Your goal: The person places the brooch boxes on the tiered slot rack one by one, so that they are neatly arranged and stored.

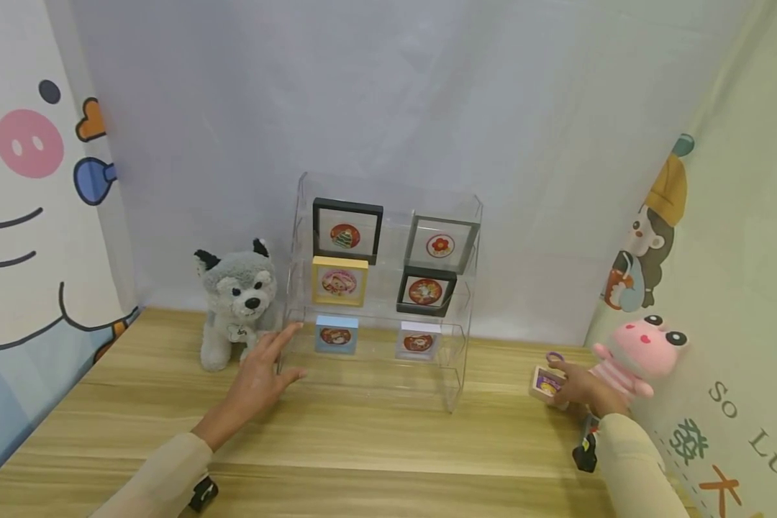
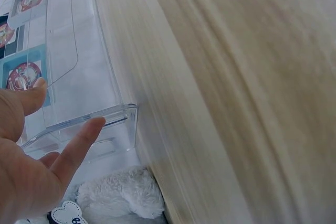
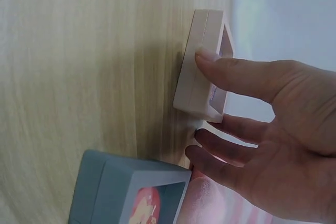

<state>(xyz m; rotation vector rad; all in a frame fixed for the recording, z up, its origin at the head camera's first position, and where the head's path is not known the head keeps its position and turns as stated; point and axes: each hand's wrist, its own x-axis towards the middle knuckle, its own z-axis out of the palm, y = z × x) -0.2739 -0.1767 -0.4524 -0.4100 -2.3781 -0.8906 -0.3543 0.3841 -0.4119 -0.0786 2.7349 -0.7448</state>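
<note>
A clear acrylic tiered rack (image 1: 375, 374) holds several small square picture frames with round pictures, among them a yellow frame (image 1: 339, 261) and a blue frame (image 2: 42, 56). My left hand (image 1: 259, 378) is at the rack's left side, fingers extended and thumb apart; the index finger touches or nearly touches its clear edge. On the table at the right, a beige picture frame (image 3: 197, 77) is between the thumb and index finger of my right hand (image 1: 580, 385). The thumb presses on its side; part of the index finger is hidden behind it. The other fingers hang loosely.
A grey-and-white plush husky (image 1: 242, 288) sits left of the rack. A pink plush frog (image 1: 644, 352) leans by the right wall, near a purple ring (image 1: 555, 356). Close to the right hand stands a grey-green frame (image 3: 105, 187). White cloth (image 1: 524, 180) hangs behind.
</note>
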